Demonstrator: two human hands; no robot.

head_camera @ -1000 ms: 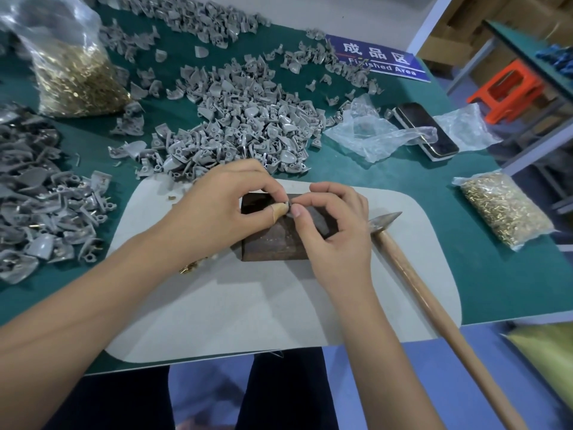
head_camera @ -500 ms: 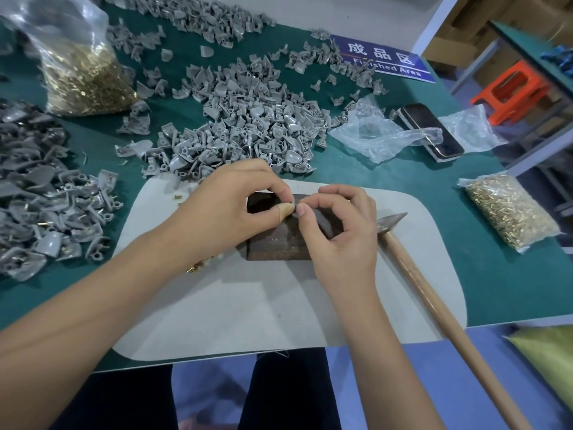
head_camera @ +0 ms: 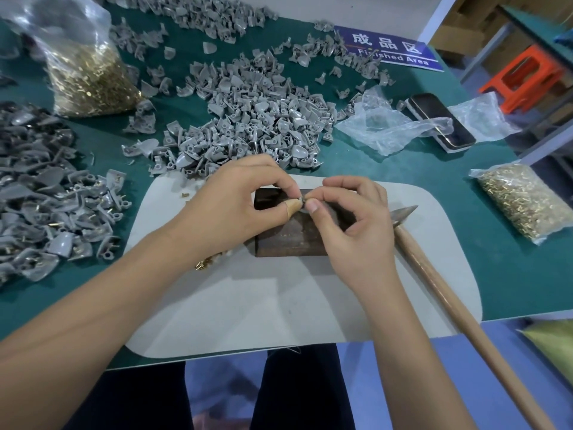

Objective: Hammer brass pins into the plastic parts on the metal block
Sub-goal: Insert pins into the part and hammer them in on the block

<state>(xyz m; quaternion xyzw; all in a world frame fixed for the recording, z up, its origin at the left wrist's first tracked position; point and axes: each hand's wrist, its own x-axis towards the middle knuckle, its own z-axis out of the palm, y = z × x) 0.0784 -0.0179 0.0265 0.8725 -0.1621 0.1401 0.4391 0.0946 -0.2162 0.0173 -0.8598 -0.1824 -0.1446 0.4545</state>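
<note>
A dark metal block (head_camera: 291, 240) lies on a pale grey mat (head_camera: 279, 305). Above the block my left hand (head_camera: 235, 209), its thumb wrapped in tan tape, pinches a small grey plastic part (head_camera: 301, 202). My right hand (head_camera: 356, 225) meets it from the right, thumb and forefinger pinching at the same spot; whether a brass pin is between them is hidden. A hammer (head_camera: 434, 274) with a wooden handle lies on the mat right of my right hand, untouched. A few loose brass pins (head_camera: 206, 263) show under my left wrist.
Heaps of grey plastic parts (head_camera: 248, 119) lie behind the mat, and a darker heap (head_camera: 46, 197) at the left. Bags of brass pins sit at back left (head_camera: 90, 76) and right (head_camera: 524, 200). A phone (head_camera: 440, 119), clear plastic bags and a blue sign (head_camera: 390, 48) lie at back right.
Both hands stay pinched together over the block, with only slight finger shifts. The view has drifted a little.
</note>
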